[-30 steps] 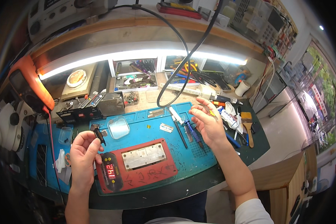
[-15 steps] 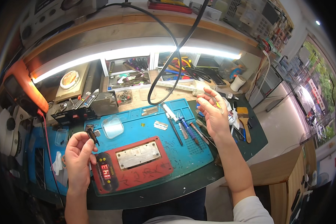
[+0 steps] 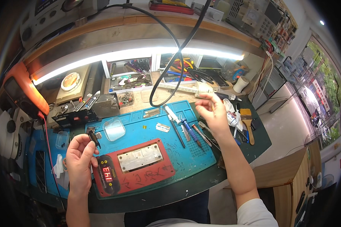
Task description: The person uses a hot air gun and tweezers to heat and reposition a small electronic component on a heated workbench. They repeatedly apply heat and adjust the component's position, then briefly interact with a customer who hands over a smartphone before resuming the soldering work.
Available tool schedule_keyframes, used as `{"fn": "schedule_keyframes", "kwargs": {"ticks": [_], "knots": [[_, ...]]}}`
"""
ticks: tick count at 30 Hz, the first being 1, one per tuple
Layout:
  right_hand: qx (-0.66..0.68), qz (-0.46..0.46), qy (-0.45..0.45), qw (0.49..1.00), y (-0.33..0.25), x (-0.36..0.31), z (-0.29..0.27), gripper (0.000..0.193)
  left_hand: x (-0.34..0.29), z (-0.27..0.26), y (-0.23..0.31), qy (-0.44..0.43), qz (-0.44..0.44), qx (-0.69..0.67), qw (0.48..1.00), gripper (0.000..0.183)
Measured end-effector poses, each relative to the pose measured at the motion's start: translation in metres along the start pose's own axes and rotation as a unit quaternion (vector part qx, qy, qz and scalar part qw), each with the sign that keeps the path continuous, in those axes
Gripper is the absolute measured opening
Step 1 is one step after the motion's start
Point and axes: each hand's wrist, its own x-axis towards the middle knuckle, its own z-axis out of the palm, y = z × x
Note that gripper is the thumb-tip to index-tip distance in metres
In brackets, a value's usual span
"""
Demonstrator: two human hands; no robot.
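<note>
My left hand (image 3: pixel 79 155) is closed on a small black part (image 3: pixel 93 138), pinched between thumb and fingers above the left end of the red heating plate (image 3: pixel 146 179). That plate has a metal block (image 3: pixel 140 156) and a lit red display. My right hand (image 3: pixel 213 113) is raised over the far right of the blue mat (image 3: pixel 170 147), its fingers curled toward the thumb. Whatever it may hold is too small or hidden to name. Below it lie a blue pen-like tool (image 3: pixel 192 133), a black stick (image 3: pixel 178 133) and a razor blade (image 3: pixel 163 127).
A clear lid (image 3: pixel 114 129) lies behind the heating plate. An orange multimeter (image 3: pixel 26 89) stands at the left. A black cable (image 3: pixel 177 38) hangs across the middle. At the right are a brush (image 3: pixel 247 121) and a white bottle (image 3: pixel 231 118); tool trays (image 3: pixel 130 81) line the back.
My right hand has shifted a little left and its fingers have curled in more, uncovering the white bottle to its right. My left hand keeps its hold on the black part.
</note>
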Motion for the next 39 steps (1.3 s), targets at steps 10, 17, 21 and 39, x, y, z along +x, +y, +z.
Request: {"fn": "schedule_keyframes", "kwargs": {"ticks": [10,17,21,39], "knots": [[-0.243,-0.051,0.042,0.968,-0.004,-0.006,0.012,0.024,-0.001,-0.001,0.001,0.003,-0.004,-0.003,1.000,0.017],[-0.104,-0.121,0.079,0.984,-0.024,-0.013,0.018,0.039,0.000,0.000,-0.001,-0.003,-0.003,-0.006,1.000,0.017],[-0.092,-0.121,0.033,0.988,-0.036,-0.027,0.027,0.062,-0.003,-0.003,0.001,0.010,-0.004,0.000,1.000,0.018],[-0.205,-0.158,-0.036,0.965,-0.033,-0.031,0.034,0.024,-0.003,-0.001,0.006,-0.034,-0.020,-0.038,0.998,0.021]]}}
